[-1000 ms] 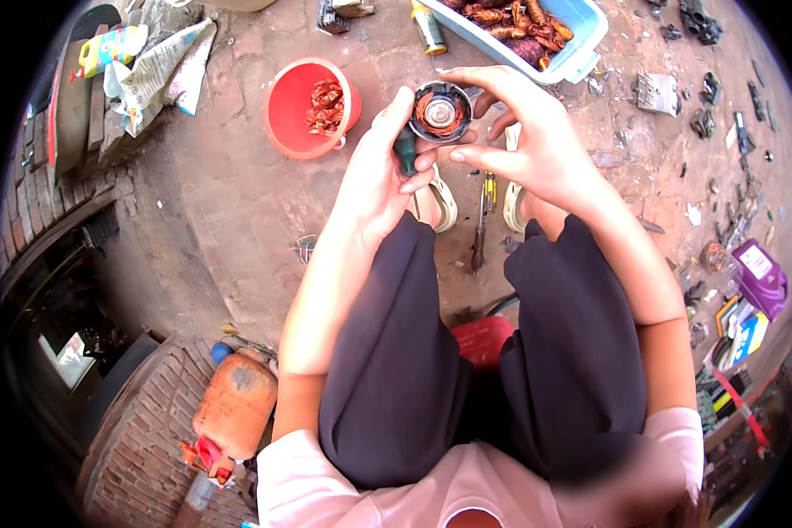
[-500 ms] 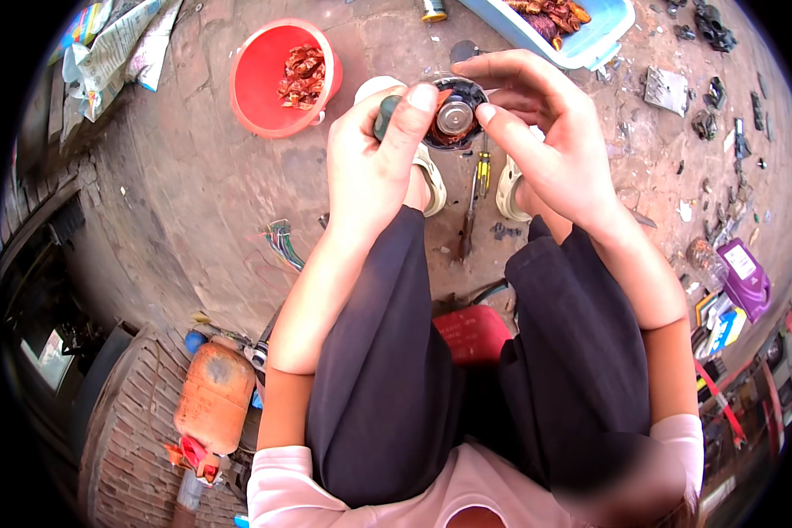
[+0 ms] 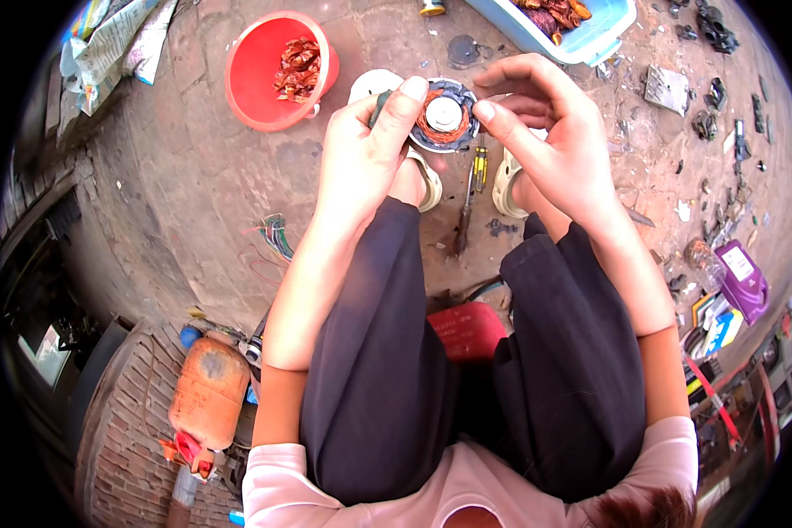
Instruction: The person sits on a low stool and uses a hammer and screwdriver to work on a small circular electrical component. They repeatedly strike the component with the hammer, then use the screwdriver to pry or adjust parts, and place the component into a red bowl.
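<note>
My left hand (image 3: 365, 163) is closed on a round motor part (image 3: 443, 114) with a pale centre, copper windings and a dark rim, along with a dark green handle (image 3: 377, 107) mostly hidden by the thumb. My right hand (image 3: 554, 150) is curled at the part's right side, its thumb and index tip at the rim. Below the part, a yellow-handled screwdriver (image 3: 479, 167) lies on the ground between my sandalled feet, near a second long tool (image 3: 464, 224).
A red bucket (image 3: 242, 75) with copper scraps is at upper left; a blue tub (image 3: 590, 44) of copper coils is at the top. Scattered metal pieces (image 3: 713, 123) and a purple container (image 3: 744, 282) lie right. An orange cylinder (image 3: 207, 396) and coloured wires (image 3: 275, 238) are left.
Since a second ago, the motor part has shifted slightly right and turned, its face lighter now. My right thumb has moved up to its rim, and my left thumb across its left side.
</note>
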Tool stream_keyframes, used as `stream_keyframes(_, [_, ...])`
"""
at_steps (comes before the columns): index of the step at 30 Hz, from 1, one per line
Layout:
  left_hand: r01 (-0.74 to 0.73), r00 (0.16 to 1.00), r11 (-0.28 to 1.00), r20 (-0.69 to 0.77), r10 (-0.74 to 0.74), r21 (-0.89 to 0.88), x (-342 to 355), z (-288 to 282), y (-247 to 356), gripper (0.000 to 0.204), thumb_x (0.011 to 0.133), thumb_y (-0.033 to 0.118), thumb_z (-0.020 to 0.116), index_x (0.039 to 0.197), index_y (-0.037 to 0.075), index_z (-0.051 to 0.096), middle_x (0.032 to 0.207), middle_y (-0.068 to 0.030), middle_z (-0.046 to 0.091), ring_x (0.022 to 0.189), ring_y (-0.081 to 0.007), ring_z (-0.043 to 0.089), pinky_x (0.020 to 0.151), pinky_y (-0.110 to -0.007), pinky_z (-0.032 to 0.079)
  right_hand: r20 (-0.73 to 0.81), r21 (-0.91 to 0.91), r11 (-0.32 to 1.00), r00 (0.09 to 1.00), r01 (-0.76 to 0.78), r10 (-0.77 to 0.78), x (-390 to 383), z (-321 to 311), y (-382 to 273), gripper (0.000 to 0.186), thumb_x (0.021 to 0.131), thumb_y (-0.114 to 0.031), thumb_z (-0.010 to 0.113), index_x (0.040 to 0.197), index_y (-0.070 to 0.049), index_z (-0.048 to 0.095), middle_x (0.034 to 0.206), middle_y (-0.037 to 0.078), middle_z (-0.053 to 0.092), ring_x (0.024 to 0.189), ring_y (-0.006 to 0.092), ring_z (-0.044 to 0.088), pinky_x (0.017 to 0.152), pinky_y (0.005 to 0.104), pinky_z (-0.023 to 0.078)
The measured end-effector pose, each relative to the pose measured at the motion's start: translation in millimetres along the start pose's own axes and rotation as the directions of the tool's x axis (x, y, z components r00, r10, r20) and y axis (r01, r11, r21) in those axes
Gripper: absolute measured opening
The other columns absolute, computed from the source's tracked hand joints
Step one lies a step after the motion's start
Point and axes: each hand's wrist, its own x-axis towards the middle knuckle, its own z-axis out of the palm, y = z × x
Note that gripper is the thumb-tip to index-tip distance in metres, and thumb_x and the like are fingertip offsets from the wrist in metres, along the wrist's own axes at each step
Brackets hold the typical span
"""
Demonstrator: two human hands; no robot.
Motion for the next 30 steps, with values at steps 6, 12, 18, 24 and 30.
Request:
stream_keyframes(6, [-0.128, 0.991, 0.985, -0.03, 0.133, 0.114, 2, -4, -20, 0.04, 0.088, 0.041, 0.067, 0.087, 0.002, 0.068, 0.069, -0.0008, 0.063, 0.064, -0.0051, 0.055, 0.059, -0.024, 0.045, 0.076, -0.061, 0.998, 0.997, 0.023, -0.018, -3, -5, 7, 0.013, 0.082, -0.002, 0.069, 0.095, 0.001, 0.065, 0.08, 0.007, 0.07, 0.071, 0.0114, 0.069, 0.063, 0.0218, 0.055])
stream_keyframes(12, [-0.056, 0.998, 0.99, 0.045, 0.051, 0.129, 0, 0, -9, 0.039, 0.083, 0.039, 0.074, 0.078, 0.003, 0.063, 0.065, 0.0021, 0.06, 0.06, -0.0047, 0.053, 0.055, -0.023, 0.043, 0.018, -0.133, 0.99, 0.999, 0.037, -0.035, -5, -5, 6, 0.014, 0.082, -0.004, 0.069, 0.095, -0.001, 0.064, 0.076, 0.007, 0.068, 0.07, 0.0127, 0.069, 0.06, 0.0232, 0.054])
stream_keyframes(18, [-0.048, 0.999, 0.975, -0.008, 0.051, 0.217, 3, -5, -12, 0.038, 0.085, 0.039, 0.072, 0.072, 0.004, 0.061, 0.059, 0.0033, 0.055, 0.055, -0.0039, 0.049, 0.051, -0.023, 0.04, 0.298, -0.532, 0.661, 0.848, 0.529, -0.439, 3, -13, 13, 0.016, 0.077, -0.012, 0.071, 0.089, -0.007, 0.061, 0.074, 0.005, 0.062, 0.065, 0.0228, 0.064, 0.054, 0.0314, 0.05])
stream_keyframes(24, [-0.025, 0.999, 0.972, 0.029, 0.018, 0.234, 3, -5, -17, 0.039, 0.086, 0.039, 0.071, 0.069, 0.006, 0.059, 0.056, 0.0039, 0.053, 0.054, -0.0037, 0.048, 0.049, -0.023, 0.038, 0.356, -0.649, 0.512, 0.819, 0.563, -0.45, 3, -11, 13, 0.017, 0.077, -0.016, 0.071, 0.083, -0.008, 0.057, 0.071, 0.005, 0.06, 0.063, 0.0232, 0.063, 0.051, 0.0342, 0.048])
stream_keyframes(30, [0.1, 0.995, 0.986, 0.004, -0.101, 0.133, 4, -7, -15, 0.037, 0.087, 0.039, 0.069, 0.073, 0.005, 0.062, 0.058, 0.0037, 0.054, 0.052, -0.0035, 0.047, 0.048, -0.022, 0.037, 0.023, -0.627, 0.777, 0.999, 0.052, -0.049, 1, -20, 6, 0.015, 0.084, -0.01, 0.067, 0.097, -0.004, 0.06, 0.084, 0.005, 0.066, 0.075, 0.0143, 0.065, 0.063, 0.0272, 0.051])
